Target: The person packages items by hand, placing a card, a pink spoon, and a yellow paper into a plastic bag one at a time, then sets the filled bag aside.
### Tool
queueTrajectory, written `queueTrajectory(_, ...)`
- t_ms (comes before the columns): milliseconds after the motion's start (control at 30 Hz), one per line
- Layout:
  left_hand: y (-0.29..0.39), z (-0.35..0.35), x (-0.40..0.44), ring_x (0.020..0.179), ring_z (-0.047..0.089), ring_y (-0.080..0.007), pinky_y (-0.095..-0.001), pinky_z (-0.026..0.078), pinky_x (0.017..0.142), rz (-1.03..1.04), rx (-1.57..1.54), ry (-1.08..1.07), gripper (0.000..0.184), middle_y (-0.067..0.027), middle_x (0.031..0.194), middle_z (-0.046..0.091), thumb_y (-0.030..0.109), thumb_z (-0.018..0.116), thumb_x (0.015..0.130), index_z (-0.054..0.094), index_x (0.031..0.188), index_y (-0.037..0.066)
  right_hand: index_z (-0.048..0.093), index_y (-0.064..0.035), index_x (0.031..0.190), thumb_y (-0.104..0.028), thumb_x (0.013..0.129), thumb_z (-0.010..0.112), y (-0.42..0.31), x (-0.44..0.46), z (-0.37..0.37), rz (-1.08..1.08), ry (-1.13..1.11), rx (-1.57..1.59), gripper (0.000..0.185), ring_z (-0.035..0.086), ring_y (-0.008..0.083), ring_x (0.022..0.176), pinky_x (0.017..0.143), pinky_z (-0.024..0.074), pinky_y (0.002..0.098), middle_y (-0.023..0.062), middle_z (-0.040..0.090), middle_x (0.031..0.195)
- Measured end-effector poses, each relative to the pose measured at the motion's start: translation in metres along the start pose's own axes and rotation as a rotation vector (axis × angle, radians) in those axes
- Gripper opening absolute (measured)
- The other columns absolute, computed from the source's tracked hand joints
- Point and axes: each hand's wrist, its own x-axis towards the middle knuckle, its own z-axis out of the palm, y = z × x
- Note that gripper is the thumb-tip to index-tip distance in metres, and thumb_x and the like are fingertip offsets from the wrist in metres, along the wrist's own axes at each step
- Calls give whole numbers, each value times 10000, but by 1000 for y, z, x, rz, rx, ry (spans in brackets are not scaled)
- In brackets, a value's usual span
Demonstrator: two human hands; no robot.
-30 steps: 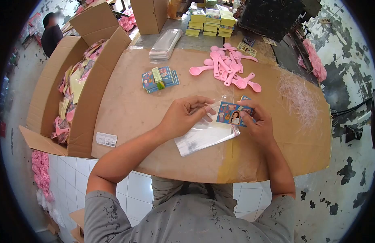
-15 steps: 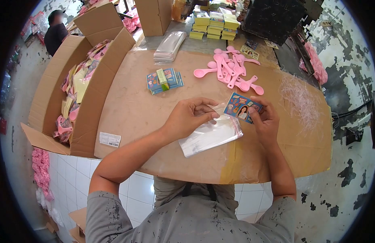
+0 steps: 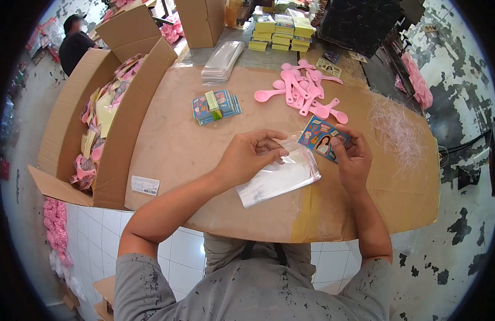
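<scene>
My right hand pinches a blue printed card between thumb and fingers, its picture side up. The card is tilted, with its left end beside the open edge of a clear plastic bag. My left hand is closed with thumb and fingertips on that bag's upper edge. Under both hands lies a pile of clear plastic bags on the cardboard-covered table. A small stack of blue cards with a pale green packet on top sits beyond my left hand. Pink plastic spoons lie heaped beyond the card.
On the left stands an open carton filled with packed pink spoons and cards. Further back are more clear bags, stacked card bundles and a black box. Plastic shreds lie at right. A person is at the far left.
My right hand has shifted slightly right, carrying the card with it, and the card has turned a little. My left hand stays nearly still at the bag.
</scene>
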Motion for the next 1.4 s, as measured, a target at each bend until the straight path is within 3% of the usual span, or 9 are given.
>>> queueTrajectory(300,1,3,-2,947,738,-147,-285,594,848,121,59,-31,380,-128,1080,758,56,698,991,603,1342,-56,686,-29,1225,35,927,710,0,4,-9,-209,-389,-402,305,694,113,967,835,562,277,62,700,1054)
queueTrajectory(500,21,8,-10,1004,713,-123,-301,572,909,2,253,-211,423,-124,1118,763,70,694,997,570,1391,-19,675,-17,1188,20,904,758,-13,-5,17,132,-188,52,299,697,119,875,763,547,247,65,692,997)
queueTrajectory(600,11,11,-10,942,721,-121,-290,584,861,39,62,-196,412,-123,1126,763,55,672,1007,562,1400,2,688,-16,1129,-94,931,778,-9,-9,16,202,-203,69,231,683,153,887,791,539,277,64,688,967)
queueTrajectory(767,24,8,-12,972,707,-98,-251,579,807,-101,-31,-196,401,-118,1109,758,47,652,1018,554,1401,-24,714,-20,1063,-261,1007,690,-13,0,14,-5,-505,-86,248,646,201,981,888,507,367,85,702,1011)
queueTrajectory(900,0,7,-2,986,694,-84,-240,577,797,-65,-51,-163,388,-98,1100,753,61,645,1028,567,1396,-34,718,-13,1074,-211,995,669,4,32,-4,-63,-285,-407,219,652,224,999,932,496,377,116,701,1062)
queueTrajectory(1000,-2,2,0,977,686,-74,-240,580,813,-68,-49,-150,371,-88,1105,749,75,635,1037,581,1388,-35,698,-4,1086,-147,956,672,32,65,-26,-325,-140,-897,195,662,286,1029,949,499,387,144,700,1085)
queueTrajectory(1200,-2,-1,2,944,674,-58,-234,578,817,-27,-101,-123,346,-90,1104,746,93,621,1050,587,1370,-35,665,-17,1076,-89,924,659,24,89,-36,141,-360,-890,169,658,347,1043,925,511,456,164,700,1072)
queueTrajectory(1300,-1,1,-1,930,674,-55,-233,580,804,-17,-100,-113,338,-84,1088,744,94,619,1051,583,1361,-35,674,0,1041,16,859,691,21,93,-38,-305,-284,-1225,184,648,339,935,844,512,442,167,665,965)
queueTrajectory(1400,0,-2,1,928,678,-59,-237,582,801,-10,-114,-87,342,-78,1073,741,93,621,1050,572,1364,-31,672,-8,1040,45,835,685,7,88,-61,-216,-408,-1579,212,652,302,897,802,523,410,155,645,940)
